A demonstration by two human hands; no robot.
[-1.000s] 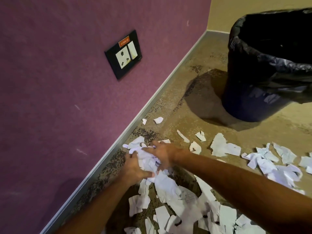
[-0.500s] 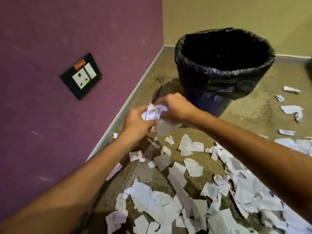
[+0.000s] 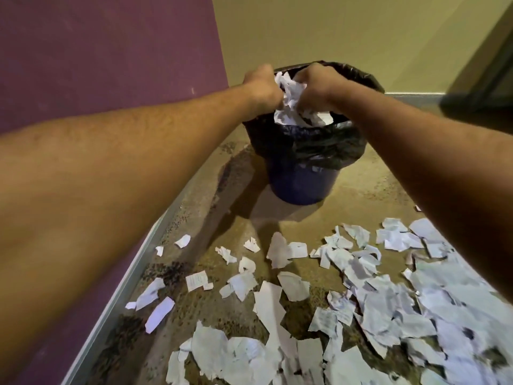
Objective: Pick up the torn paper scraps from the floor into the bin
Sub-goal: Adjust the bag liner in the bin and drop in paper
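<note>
A crumpled bunch of white paper scraps (image 3: 290, 91) is pressed between my left hand (image 3: 262, 86) and my right hand (image 3: 316, 83), right over the mouth of the bin (image 3: 311, 151). The bin is dark blue with a black bag folded over its rim. White paper (image 3: 302, 118) shows just inside the rim, below my hands. Many torn scraps (image 3: 374, 301) still lie scattered on the speckled floor in front of the bin, densest at the lower right.
A purple wall (image 3: 97, 51) with a grey skirting strip (image 3: 133, 276) runs along the left. A yellow wall (image 3: 361, 31) stands behind the bin. A dark object (image 3: 477, 104) sits at the right edge.
Both hands have lifted the bunch of scraps from the floor by the wall and carried it forward, up over the bin's opening. The view has swung toward the bin.
</note>
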